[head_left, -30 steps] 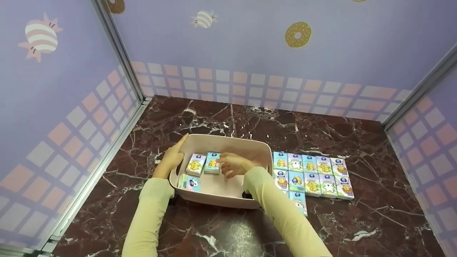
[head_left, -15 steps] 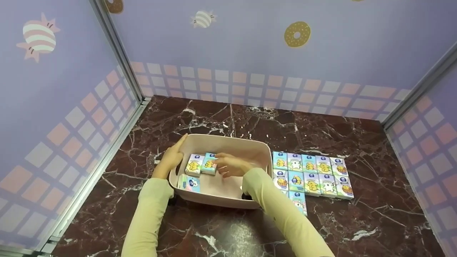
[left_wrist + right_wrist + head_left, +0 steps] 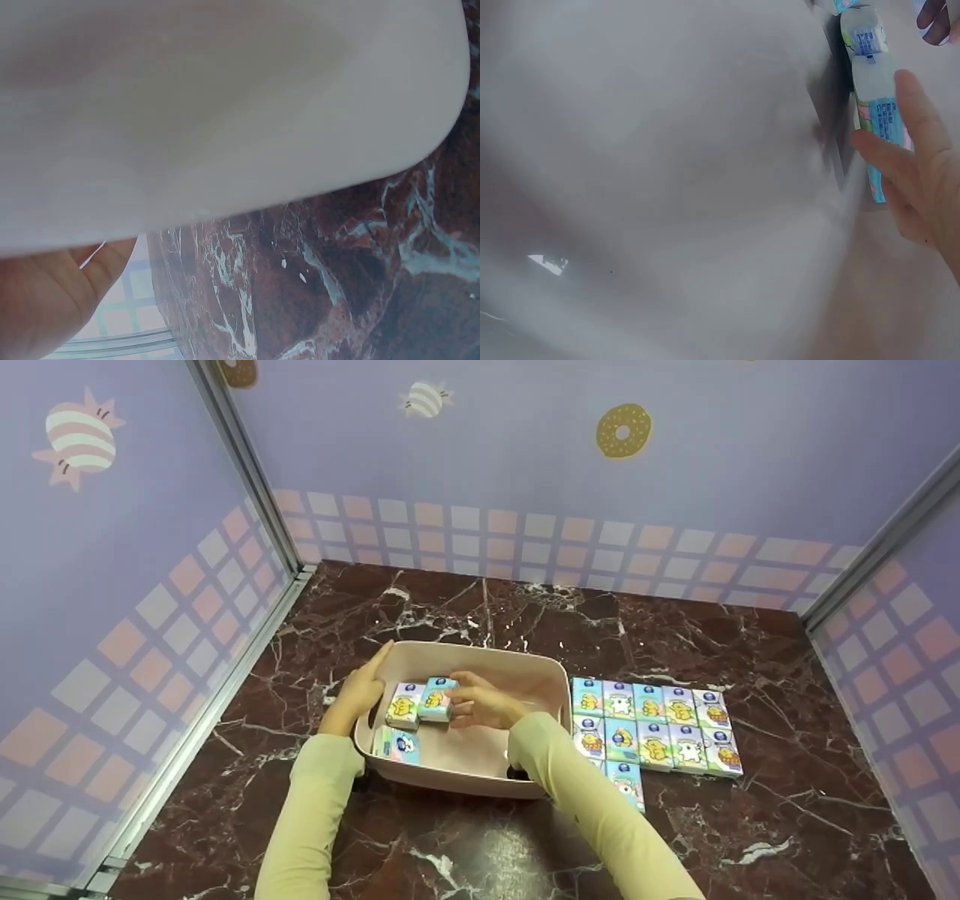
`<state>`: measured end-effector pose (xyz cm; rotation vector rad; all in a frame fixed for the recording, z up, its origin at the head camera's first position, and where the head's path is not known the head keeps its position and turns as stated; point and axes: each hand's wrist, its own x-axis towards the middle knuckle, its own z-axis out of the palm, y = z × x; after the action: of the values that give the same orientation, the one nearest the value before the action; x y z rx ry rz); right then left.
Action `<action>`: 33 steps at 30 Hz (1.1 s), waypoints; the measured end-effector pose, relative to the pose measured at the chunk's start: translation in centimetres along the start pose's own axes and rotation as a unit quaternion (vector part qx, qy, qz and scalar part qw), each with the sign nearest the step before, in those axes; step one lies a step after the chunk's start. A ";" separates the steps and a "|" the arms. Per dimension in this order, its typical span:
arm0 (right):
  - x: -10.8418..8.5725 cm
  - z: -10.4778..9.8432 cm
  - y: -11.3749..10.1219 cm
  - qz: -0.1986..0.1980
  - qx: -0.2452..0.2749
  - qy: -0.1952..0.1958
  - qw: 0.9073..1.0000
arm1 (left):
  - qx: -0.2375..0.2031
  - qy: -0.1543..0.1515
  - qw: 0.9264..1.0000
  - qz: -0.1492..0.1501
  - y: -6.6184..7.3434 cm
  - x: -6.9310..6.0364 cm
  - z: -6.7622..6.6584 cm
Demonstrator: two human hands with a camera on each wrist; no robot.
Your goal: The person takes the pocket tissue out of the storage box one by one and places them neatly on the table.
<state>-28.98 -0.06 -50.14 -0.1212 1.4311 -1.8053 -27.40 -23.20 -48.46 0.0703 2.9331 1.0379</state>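
A beige plastic bin [image 3: 491, 660] sits in front of me in the head view. My left hand [image 3: 364, 690] lies against its left end, fingers extended to the rim; in the left wrist view this hand [image 3: 45, 300] shows below the bin wall [image 3: 247, 135]. Inside the bin, my right hand [image 3: 480, 701] touches the right side of a blue tissue pack [image 3: 436, 699] with fairly straight fingers. Left of it lies a purple tissue pack [image 3: 403, 705], with another tissue pack [image 3: 397, 744] in the front left corner. The right wrist view has my right hand [image 3: 930, 165] beside the packs [image 3: 877, 112].
Right of the bin, several tissue packs [image 3: 652, 709] lie in tight rows on the dark red marble surface [image 3: 780, 825]. Purple patterned panels [image 3: 510, 450] stand at the back and both sides. The bin's left handle hole [image 3: 373, 716] is partly visible.
The blue tissue pack has slid left, up beside the purple one, with my right hand following it. The purple pack has shifted slightly left. My left hand has stayed at the bin's end.
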 end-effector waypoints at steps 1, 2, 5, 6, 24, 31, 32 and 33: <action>0.0 0.0 0.0 -0.001 0.002 0.000 1.000 | -0.001 -0.001 1.000 -0.001 0.0 0.0 0.0; 0.1 0.0 0.0 0.001 0.001 0.001 1.000 | -0.002 -0.003 1.000 -0.002 0.1 -0.1 0.0; 0.2 0.0 0.1 0.004 -0.008 0.003 1.000 | -0.005 -0.004 1.000 -0.005 0.1 -0.1 -0.1; 0.3 0.0 0.1 0.005 -0.007 0.005 1.000 | -0.006 -0.005 1.000 -0.005 0.1 -0.1 -0.1; -0.1 0.1 0.4 0.068 -0.163 -0.013 0.984 | -0.013 -0.007 1.000 -0.007 0.1 -0.1 -0.2; 0.4 -0.1 0.6 0.048 -0.194 0.061 0.978 | -0.008 -0.004 1.000 -0.005 0.0 -0.1 -0.2; 0.4 -0.1 0.6 0.044 -0.195 0.077 0.977 | -0.007 -0.006 1.000 -0.006 0.0 -0.1 -0.2; 0.5 -0.1 0.7 0.042 -0.190 0.093 0.977 | -0.006 -0.008 1.000 -0.008 0.0 -0.1 -0.1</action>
<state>-28.98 -0.32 -50.92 -0.0863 1.8766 -1.4887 -27.30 -23.28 -48.34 0.0543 2.9079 1.0489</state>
